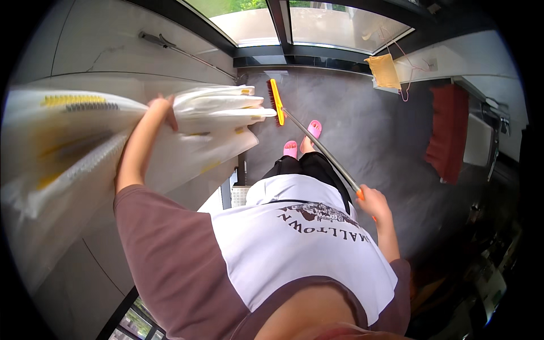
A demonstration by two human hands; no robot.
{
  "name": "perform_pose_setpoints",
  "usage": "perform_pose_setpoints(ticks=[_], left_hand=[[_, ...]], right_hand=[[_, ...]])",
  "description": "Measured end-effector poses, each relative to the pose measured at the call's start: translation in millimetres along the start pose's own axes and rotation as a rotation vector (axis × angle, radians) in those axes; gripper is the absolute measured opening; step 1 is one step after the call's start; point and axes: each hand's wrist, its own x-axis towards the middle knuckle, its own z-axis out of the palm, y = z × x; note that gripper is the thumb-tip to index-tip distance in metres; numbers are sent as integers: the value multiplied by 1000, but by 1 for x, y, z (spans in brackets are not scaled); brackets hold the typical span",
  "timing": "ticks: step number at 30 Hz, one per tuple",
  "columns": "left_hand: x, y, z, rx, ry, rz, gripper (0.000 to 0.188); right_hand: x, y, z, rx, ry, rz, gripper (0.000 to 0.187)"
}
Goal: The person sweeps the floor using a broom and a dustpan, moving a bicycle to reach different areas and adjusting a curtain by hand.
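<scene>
My left hand (163,109) is closed around a white, see-through shower curtain (221,105) with yellow and grey marks, its folds gathered to the left. Some of those fingers are hidden in the folds. Low at my right side, my right hand (374,203) grips the orange end of a floor brush by its metal pole (331,156). The brush's yellow head (276,102) with dark red bristles is at the curtain's lower end, ahead of my feet in pink slippers (315,129). Whether the bristles touch the curtain, I cannot tell.
Dark grey tiles (351,102) cover the floor. Another long-handled tool (190,54) leans along the left wall. Dark-framed windows (340,25) stand ahead. On the right are a hanging yellow cloth (384,72), a dark red cloth (447,133) and a white basin (479,139).
</scene>
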Motion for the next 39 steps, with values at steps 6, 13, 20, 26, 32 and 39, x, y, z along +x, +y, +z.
perform_pose_setpoints(ticks=[6,13,20,26,32,39], left_hand=[[3,-1,73,-374,-272,-2,72],[21,-10,135,-790,312,-113,42],[0,1,86,288,1177,-44,45],[3,-17,40,645,1218,-232,47],[18,-7,18,716,921,-286,29],[16,11,24,461,741,-87,21]], right_hand=[[28,4,-41,-108,-44,-106,25],[26,3,-58,-214,-67,-101,29],[19,13,-64,-199,-28,-122,32],[11,16,-54,-143,-22,-110,32],[1,10,-52,-88,-48,-121,34],[-6,7,-45,57,-29,-62,31]])
